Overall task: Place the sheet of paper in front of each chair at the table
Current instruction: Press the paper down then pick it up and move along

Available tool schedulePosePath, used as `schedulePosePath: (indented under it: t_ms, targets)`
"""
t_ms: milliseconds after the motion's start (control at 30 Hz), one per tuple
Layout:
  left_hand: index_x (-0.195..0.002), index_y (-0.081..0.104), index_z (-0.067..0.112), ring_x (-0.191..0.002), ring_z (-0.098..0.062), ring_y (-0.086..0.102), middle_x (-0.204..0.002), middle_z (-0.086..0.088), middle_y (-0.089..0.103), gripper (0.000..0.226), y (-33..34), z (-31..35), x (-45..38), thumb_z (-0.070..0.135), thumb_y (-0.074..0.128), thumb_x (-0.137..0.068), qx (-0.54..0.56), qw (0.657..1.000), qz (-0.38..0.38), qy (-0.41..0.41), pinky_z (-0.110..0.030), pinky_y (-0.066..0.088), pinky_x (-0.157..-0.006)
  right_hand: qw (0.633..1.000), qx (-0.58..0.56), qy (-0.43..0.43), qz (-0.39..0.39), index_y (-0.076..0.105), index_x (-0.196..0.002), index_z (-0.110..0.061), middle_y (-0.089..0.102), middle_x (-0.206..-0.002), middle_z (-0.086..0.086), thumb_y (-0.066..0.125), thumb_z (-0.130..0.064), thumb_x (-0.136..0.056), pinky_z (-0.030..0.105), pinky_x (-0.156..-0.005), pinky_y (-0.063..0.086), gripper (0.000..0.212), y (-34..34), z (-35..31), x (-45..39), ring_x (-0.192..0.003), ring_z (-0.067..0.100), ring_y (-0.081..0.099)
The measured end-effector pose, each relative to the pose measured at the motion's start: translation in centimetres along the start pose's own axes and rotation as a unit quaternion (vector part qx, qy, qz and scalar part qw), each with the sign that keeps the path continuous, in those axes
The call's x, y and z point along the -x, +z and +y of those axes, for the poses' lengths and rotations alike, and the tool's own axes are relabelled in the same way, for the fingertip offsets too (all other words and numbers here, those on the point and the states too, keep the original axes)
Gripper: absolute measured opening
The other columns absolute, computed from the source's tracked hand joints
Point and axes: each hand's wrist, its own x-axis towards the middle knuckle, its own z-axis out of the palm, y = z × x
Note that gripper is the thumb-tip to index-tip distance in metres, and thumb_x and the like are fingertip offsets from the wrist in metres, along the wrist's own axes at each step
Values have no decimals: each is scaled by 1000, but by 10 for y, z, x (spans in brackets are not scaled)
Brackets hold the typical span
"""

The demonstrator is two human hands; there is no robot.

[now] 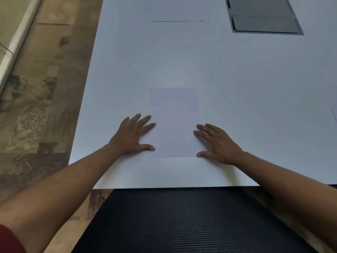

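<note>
Pressing sheet edges: left hand, right hand, both flat, fingers spread.

Head view, looking steeply down, close over table edge.

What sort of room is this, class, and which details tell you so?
Probably a meeting room or office: a large white table with a built-in grey cable hatch, and a black mesh chair pulled up to it.

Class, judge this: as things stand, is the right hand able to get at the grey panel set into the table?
Probably, with a long stretch. The right hand lies flat by the sheet of paper; the grey panel sits far up the table, nothing between.
</note>
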Motion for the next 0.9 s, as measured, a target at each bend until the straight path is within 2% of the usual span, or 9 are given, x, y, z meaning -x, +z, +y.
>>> schedulePosePath:
  t_ms: [267, 400, 500, 633, 900]
  targets:
    - [-167, 30, 44, -167, -27, 15, -180, 13, 17, 125, -9, 1, -9, 112, 10, -64, 2, 1000, 12, -7, -57, 16, -129, 1000, 2, 10, 3, 38, -163, -27, 26, -175, -3, 42, -86, -83, 45, -129, 26, 99, -7, 0, -9, -160, 26, 27]
    - [-167, 36, 41, -165, -29, 21, -179, 9, 23, 128, -14, 1, -10, 113, 12, -63, -2, 1000, 15, 1, -57, 20, -127, 1000, 17, -5, 6, 43, -161, -22, 34, -173, 3, 33, -94, -84, 49, -127, 30, 106, -5, 3, -11, -157, 31, 35]
    - [-165, 42, 37, -164, -32, 26, -177, 5, 30, 126, -8, 0, -6, 111, 17, -67, 1, 999, 31, 10, -57, 24, -125, 1000, 0, 5, 5, 42, -161, -24, 32, -173, 1, 45, -86, -83, 47, -129, 28, 100, -2, -1, -8, -157, 30, 33]
    - [-164, 43, 35, -164, -32, 26, -177, 5, 31, 126, -7, 2, -3, 111, 18, -67, 9, 999, 35, 9, -57, 22, -126, 1000, -5, -5, 16, 44, -160, -23, 34, -173, 1, 47, -85, -82, 50, -127, 30, 99, -2, 0, -6, -156, 31, 33]
    - [-164, 43, 36, -164, -32, 25, -177, 6, 30, 125, -10, 4, -2, 111, 18, -67, 16, 999, 34, 5, -57, 21, -125, 999, -27, 4, 25, 47, -159, -22, 34, -172, 1, 48, -84, -79, 47, -128, 28, 101, -3, -3, -5, -157, 31, 33]
